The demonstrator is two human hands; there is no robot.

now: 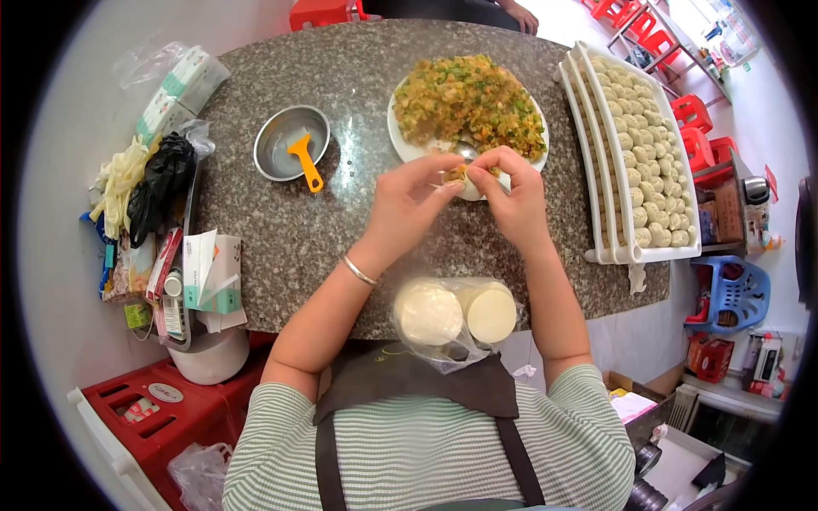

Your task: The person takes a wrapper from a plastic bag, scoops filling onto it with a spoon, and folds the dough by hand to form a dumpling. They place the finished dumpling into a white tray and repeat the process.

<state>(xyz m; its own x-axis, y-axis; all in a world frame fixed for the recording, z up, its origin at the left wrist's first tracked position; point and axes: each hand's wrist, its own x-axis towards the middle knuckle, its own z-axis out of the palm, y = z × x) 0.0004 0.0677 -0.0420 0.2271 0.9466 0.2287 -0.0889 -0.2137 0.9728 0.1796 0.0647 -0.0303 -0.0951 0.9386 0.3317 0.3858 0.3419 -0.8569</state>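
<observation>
My left hand [407, 203] and my right hand [518, 203] pinch the edge of a round white dough wrapper [470, 192] from both sides, with a bit of filling in it. They hold it just above the near rim of a white plate [394, 136]. A heap of chopped orange and green filling [473, 98] covers most of that plate. The bowl of a metal spoon [465, 149] shows at the heap's near edge, partly hidden by my fingers. Closer to my body, two stacks of round wrappers [492, 316] lie in a clear plastic bag [452, 356].
A metal bowl [274, 145] with an orange-handled brush [304, 160] stands at left. Stacked white trays [629, 254] of pleated buns [652, 170] line the table's right side. Tissue packs [175, 94], gloves and boxes crowd the left edge. Another person's hand [521, 17] appears across the table.
</observation>
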